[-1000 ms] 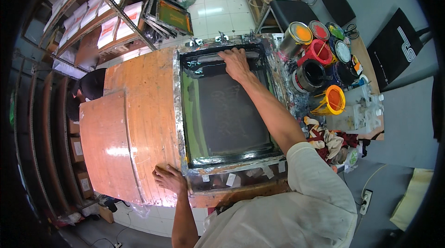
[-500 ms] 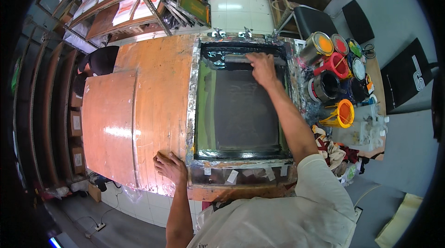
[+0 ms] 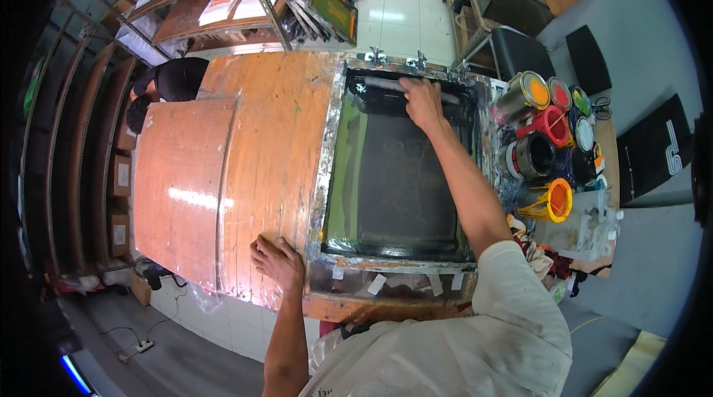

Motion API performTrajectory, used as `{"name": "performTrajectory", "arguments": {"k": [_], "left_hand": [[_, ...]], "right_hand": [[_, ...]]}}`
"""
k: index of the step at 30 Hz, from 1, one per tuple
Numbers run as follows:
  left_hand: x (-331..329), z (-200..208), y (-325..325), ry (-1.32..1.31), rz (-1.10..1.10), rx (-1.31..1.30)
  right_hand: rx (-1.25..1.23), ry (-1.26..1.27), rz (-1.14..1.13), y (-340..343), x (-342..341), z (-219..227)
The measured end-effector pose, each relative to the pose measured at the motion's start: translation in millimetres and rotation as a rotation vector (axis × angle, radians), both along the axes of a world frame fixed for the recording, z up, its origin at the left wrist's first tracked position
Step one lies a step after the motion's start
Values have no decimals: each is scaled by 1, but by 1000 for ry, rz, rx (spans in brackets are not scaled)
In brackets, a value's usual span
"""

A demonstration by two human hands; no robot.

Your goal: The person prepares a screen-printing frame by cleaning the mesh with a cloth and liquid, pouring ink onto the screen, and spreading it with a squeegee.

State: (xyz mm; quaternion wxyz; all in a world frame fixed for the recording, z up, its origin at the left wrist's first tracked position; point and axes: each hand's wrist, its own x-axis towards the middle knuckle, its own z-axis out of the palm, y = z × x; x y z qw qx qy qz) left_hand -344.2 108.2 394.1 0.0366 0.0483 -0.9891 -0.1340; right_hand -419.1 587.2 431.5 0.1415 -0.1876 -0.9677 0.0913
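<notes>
A screen-printing frame (image 3: 327,155) with a paint-stained rim lies on the wooden table. Its mesh (image 3: 408,181) shows a large dark rectangle with a green strip along the left. At the far end of the frame my right hand (image 3: 424,105) grips a squeegee (image 3: 384,86), which lies crosswise in black ink (image 3: 375,101). My fingers cover the squeegee's middle. My left hand (image 3: 280,262) rests on the bare wood near the front edge, left of the frame, fingers apart and slightly bent, with nothing held.
Ink cans (image 3: 533,90) and tubs, among them a yellow-orange one (image 3: 558,200), crowd the right side beside plastic bottles (image 3: 587,228). Hinge clamps (image 3: 416,63) sit at the frame's far edge. A raised board (image 3: 182,174) covers the table's left; a person in dark clothing (image 3: 178,79) is beyond it.
The squeegee in my right hand has slid a little farther away, closer to the frame's far rim. My left hand stays on the table. The whole view has shifted slightly.
</notes>
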Motion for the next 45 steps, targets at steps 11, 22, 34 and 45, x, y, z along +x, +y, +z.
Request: {"name": "performTrajectory", "arguments": {"k": [11, 22, 34, 45], "left_hand": [[1, -3, -3, -7, -1, -7], [1, -8, -1, 71, -30, -59], [1, -5, -4, 5, -6, -18], [0, 0, 1, 12, -12, -17]], "right_hand": [[-5, 136, 35, -56, 62, -9], [39, 144, 16, -66, 19, -12], [-9, -19, 56, 18, 25, 2], [25, 55, 34, -6, -32, -4]]}}
